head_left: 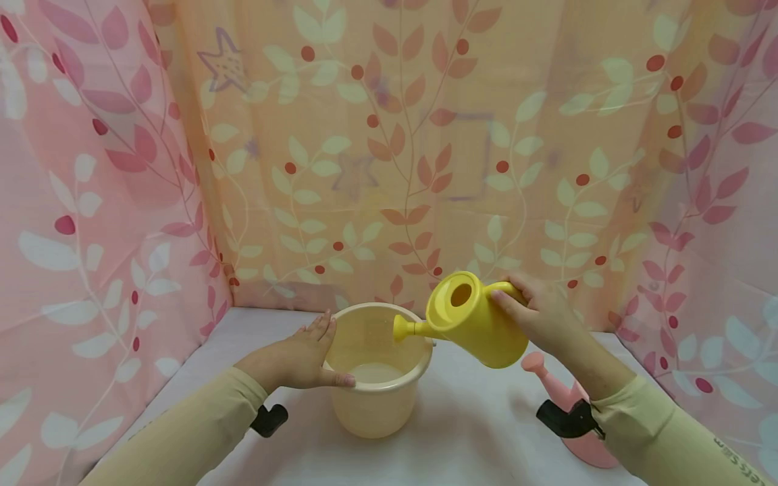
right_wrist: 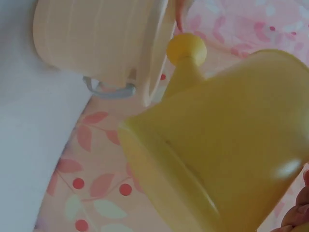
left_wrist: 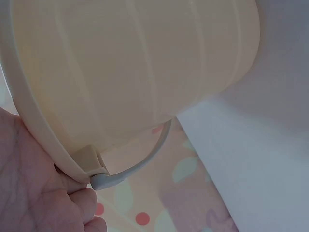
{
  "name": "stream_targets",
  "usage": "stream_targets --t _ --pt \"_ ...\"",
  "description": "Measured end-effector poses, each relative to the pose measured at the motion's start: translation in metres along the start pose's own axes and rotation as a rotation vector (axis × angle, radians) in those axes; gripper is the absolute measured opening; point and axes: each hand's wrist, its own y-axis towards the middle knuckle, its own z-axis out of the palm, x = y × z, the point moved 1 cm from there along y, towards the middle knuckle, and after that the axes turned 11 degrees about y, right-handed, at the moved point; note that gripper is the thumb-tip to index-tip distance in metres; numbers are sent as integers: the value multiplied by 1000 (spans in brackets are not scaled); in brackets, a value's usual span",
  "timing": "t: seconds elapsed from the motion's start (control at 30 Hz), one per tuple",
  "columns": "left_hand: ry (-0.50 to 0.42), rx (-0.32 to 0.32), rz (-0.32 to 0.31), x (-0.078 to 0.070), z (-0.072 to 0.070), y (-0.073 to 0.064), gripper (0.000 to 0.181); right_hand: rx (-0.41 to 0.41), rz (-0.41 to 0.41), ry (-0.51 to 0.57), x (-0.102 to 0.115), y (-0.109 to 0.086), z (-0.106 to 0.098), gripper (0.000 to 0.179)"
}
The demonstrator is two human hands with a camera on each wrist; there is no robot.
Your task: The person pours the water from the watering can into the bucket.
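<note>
A cream bucket (head_left: pixel 373 412) stands upright on the white surface. My left hand (head_left: pixel 300 354) rests on the left of its rim, fingers stretched along the far side and thumb lying over the near edge. In the left wrist view, the palm (left_wrist: pixel 29 179) meets the rim beside the grey handle (left_wrist: pixel 137 166). My right hand (head_left: pixel 541 310) grips the handle of a yellow watering can (head_left: pixel 486 331), tilted left. Its round spout head (head_left: pixel 401 329) is over the bucket's opening. The right wrist view shows the can's base and side, with few fingers visible. Whether water flows is unclear.
A pink watering can (head_left: pixel 586 439) stands at the right, partly hidden by the right forearm and the black wrist mount (head_left: pixel 568 418). Leaf-patterned curtains (head_left: pixel 389 169) enclose the white tabletop (head_left: pixel 474 432) at the back and on both sides.
</note>
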Motion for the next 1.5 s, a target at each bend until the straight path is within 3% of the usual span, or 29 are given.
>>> stream_targets --t 0.13,0.43,0.63,0.87,1.07,1.23,1.5 --pt "-9 -7 1 0 0 0 119 -62 42 67 -10 -11 5 14" --pt "15 -5 -6 2 6 3 122 -142 190 327 -25 -31 8 26" --pt "0 -2 -11 2 6 2 121 -217 190 443 -33 -43 14 22" --pt "-14 -9 -9 0 2 0 119 -271 168 660 -33 -49 19 16" --pt "-5 -3 -14 1 2 2 119 -291 214 618 -37 -52 16 20" --pt "-16 -11 2 -1 -1 1 119 -356 257 607 -42 -57 13 28" --pt "-25 -6 -2 -2 -2 -1 118 -426 453 560 -51 -68 20 29"
